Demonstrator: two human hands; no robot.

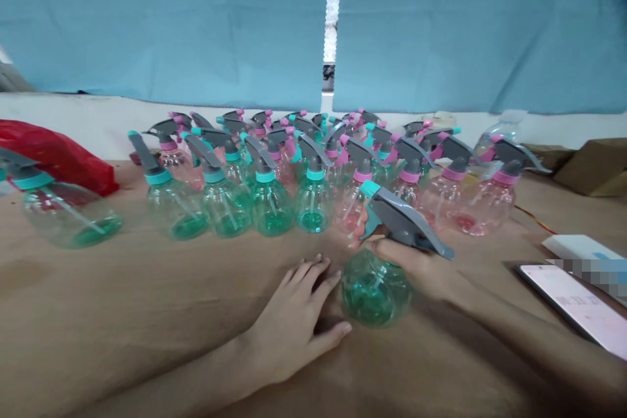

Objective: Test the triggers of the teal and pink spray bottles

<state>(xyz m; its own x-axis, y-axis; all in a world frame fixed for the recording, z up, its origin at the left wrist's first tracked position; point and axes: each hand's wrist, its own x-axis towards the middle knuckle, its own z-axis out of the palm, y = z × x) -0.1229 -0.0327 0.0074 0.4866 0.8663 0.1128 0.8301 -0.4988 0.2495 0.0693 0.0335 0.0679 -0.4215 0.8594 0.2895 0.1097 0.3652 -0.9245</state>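
My right hand (pixel 416 261) is wrapped round the neck of a green spray bottle (pixel 375 290) with a grey trigger head, which stands on the brown table (pixel 122 313) in front of me. Beside that bottle, my left hand (pixel 294 323) lies flat on the table with its fingers spread, the thumb near the bottle's base. It holds nothing. Behind both hands stand several rows of spray bottles: green ones (pixel 269 206) on the left, pink ones (pixel 470 206) on the right.
A lone green bottle (pixel 63 212) stands at far left beside a red plastic bag (pixel 53 150). A phone (pixel 578 307) and a white box (pixel 582 249) lie at right, cardboard (pixel 592 170) behind them. A blue curtain (pixel 171 19) hangs at the back.
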